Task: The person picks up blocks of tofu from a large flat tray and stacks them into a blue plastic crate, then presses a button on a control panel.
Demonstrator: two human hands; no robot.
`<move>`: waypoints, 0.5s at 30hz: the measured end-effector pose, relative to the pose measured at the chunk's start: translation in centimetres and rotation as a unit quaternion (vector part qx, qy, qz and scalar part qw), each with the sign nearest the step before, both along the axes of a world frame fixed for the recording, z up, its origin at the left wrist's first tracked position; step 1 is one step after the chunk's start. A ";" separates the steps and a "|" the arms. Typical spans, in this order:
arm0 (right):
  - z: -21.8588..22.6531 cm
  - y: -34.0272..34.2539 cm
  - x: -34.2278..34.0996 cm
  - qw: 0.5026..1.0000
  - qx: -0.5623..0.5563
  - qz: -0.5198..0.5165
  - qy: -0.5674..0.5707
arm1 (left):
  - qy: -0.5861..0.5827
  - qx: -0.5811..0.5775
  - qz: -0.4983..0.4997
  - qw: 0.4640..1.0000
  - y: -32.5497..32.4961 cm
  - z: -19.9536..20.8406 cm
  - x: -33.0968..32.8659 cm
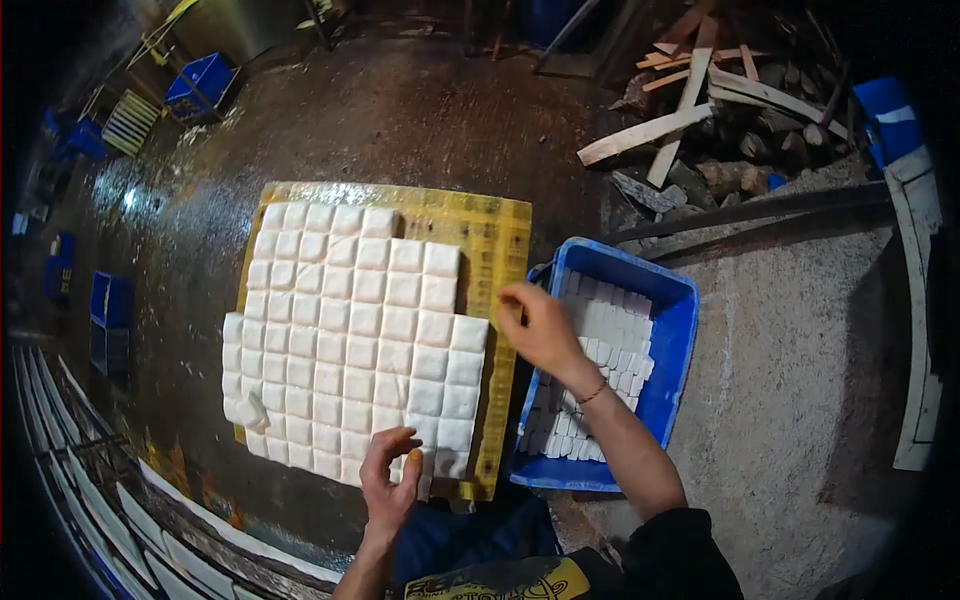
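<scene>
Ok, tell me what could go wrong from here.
The tilted white block resting near the left side of the sheet of blocks could slide off. The outermost left blocks seem to reach past the yellow board, so they might break away. The right hand, beside the blue bin, could knock its rim.

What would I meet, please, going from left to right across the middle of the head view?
Blue crates → slab of white, tofu-like squares → blue tub holding white blocks → long pale strip at the far right.
</scene>
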State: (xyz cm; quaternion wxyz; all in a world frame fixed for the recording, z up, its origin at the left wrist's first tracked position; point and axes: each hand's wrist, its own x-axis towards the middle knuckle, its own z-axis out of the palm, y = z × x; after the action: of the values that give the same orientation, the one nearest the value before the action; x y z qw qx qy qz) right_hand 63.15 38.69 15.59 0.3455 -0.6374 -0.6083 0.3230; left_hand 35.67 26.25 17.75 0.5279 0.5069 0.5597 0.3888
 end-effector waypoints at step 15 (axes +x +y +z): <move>-1.7 0.1 -4.6 0.985 -0.106 0.105 -0.081 | -0.019 0.023 0.022 0.999 -1.0 0.3 -4.2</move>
State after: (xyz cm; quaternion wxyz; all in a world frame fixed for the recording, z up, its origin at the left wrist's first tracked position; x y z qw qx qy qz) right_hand 58.54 38.82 13.94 0.1897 -0.6268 -0.6603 0.3677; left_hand 31.46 25.21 18.00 0.5179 0.4991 0.5512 0.4229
